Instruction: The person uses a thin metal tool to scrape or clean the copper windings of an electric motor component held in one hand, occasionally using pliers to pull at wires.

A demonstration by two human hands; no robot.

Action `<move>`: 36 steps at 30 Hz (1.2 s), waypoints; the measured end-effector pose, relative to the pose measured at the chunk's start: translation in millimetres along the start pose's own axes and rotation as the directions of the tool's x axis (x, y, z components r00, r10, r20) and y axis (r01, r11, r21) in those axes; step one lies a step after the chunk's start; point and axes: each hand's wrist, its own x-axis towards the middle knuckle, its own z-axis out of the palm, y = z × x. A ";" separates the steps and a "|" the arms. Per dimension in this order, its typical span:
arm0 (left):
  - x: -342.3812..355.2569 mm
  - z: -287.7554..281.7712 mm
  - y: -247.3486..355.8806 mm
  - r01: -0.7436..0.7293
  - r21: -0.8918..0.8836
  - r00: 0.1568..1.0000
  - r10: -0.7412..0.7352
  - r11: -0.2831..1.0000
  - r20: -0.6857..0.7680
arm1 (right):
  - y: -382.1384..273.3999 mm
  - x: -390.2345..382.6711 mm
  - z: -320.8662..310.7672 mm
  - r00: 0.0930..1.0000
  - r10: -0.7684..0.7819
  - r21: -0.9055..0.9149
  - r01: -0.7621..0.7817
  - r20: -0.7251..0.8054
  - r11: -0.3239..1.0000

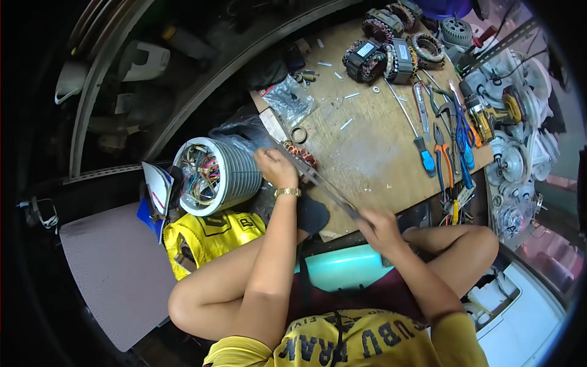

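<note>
My right hand (380, 231) is closed round the near end of a long, thin, dark metal tool (333, 194). The tool is blurred; I cannot tell whether it is a file or a saw. It slants up and left across the workbench's near edge toward my left hand (278, 166). That hand is closed at the bench's left corner, knuckles up, and what its fingers hold is hidden. Right beside it lies a copper-wound motor part (301, 154), partly covered by the tool. A metal ring (299, 134) sits just beyond.
Motor stators (400, 60) stand at the bench's back. On the right are a blue-handled screwdriver (425, 158), orange-handled pliers (441, 150) and a yellow drill (492, 113). A ribbed white drum of wires (223, 174) stands left, above a yellow bag (211, 235). Small white tubes (347, 124) lie scattered.
</note>
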 end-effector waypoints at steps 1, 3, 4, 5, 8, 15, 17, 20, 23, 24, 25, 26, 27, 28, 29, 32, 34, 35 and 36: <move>-1.8 2.4 4.1 -0.012 -0.037 1.000 0.012 0.999 0.018 | -7.5 -24.4 -15.1 0.997 -0.057 0.009 0.058 -0.061 0.998; -0.8 3.8 7.8 -0.041 -0.099 0.997 0.048 0.994 0.060 | -8.4 -25.2 -17.7 0.997 -0.050 -0.062 0.046 -0.061 0.997; -6.5 -0.9 8.0 -0.078 -0.104 0.994 0.085 0.992 0.073 | -6.9 -24.0 -14.9 0.997 -0.056 -0.130 0.049 -0.054 0.990; -1.7 -1.6 10.1 -0.077 -0.103 0.994 0.084 0.992 0.067 | 2.6 -1.5 -2.8 0.991 -0.118 -0.152 0.107 -0.063 0.983; -9.3 10.9 30.7 -0.063 -0.089 0.989 0.074 0.994 0.129 | 53.4 70.6 46.1 0.974 -0.199 -0.145 0.182 -0.107 0.973; -1.8 -4.8 2.1 0.099 0.013 0.989 -0.100 0.995 0.108 | -9.0 40.6 38.1 0.990 -0.095 0.007 0.096 -0.104 0.995; -5.7 -5.0 10.6 0.096 -0.015 0.987 -0.093 0.995 0.129 | -17.6 26.6 24.4 0.994 -0.058 -0.029 0.056 -0.091 0.998; -4.0 -1.2 19.8 -0.018 -0.096 0.997 0.026 0.995 0.079 | -7.5 38.5 21.9 0.990 -0.042 0.022 0.046 -0.137 0.999; -7.6 4.4 26.4 -0.038 -0.125 0.996 0.047 0.991 0.077 | 15.2 115.1 43.2 0.986 0.157 0.076 -0.152 -0.062 0.985; -7.6 5.7 29.9 -0.060 -0.082 0.996 0.065 0.995 0.055 | 17.2 115.4 54.7 0.991 0.072 0.100 -0.061 -0.112 0.993; 0.7 8.9 33.0 -0.070 -0.092 0.997 0.074 0.993 0.035 | 19.7 114.6 62.4 0.986 -0.011 0.118 0.031 -0.166 0.992; -5.2 7.8 28.7 -0.028 -0.070 0.997 0.033 0.997 0.066 | 16.2 110.0 66.5 0.982 -0.014 0.104 0.033 -0.186 0.994; -2.6 1.8 23.7 0.006 -0.037 0.997 -0.003 0.999 0.083 | 4.2 100.7 64.1 0.984 -0.012 0.114 0.032 -0.175 0.993; -4.7 -0.6 21.7 0.102 0.043 0.991 -0.105 0.994 0.082 | -9.7 81.6 55.3 0.991 0.084 0.154 -0.068 -0.103 0.986; -4.4 -3.2 17.6 0.104 0.043 0.991 -0.107 0.994 0.084 | -22.2 63.1 43.6 0.983 0.177 0.175 -0.168 -0.038 0.970; -2.9 -4.7 14.4 0.058 -0.023 0.995 -0.056 0.998 0.080 | -32.2 20.4 14.0 0.985 0.174 0.085 -0.175 0.017 0.981; -3.9 -3.2 15.0 -0.024 -0.042 0.999 0.025 0.999 0.044 | -31.4 19.9 13.7 0.995 0.081 0.055 -0.077 -0.062 0.996; 6.8 -1.6 18.3 -0.032 -0.042 0.999 0.033 0.999 0.031 | -21.7 35.2 21.0 0.994 0.066 0.077 -0.060 -0.086 0.995; 5.0 -1.1 17.9 -0.035 -0.056 0.999 0.037 0.998 0.025 | -2.2 49.5 33.1 0.993 0.074 0.092 -0.065 -0.095 0.994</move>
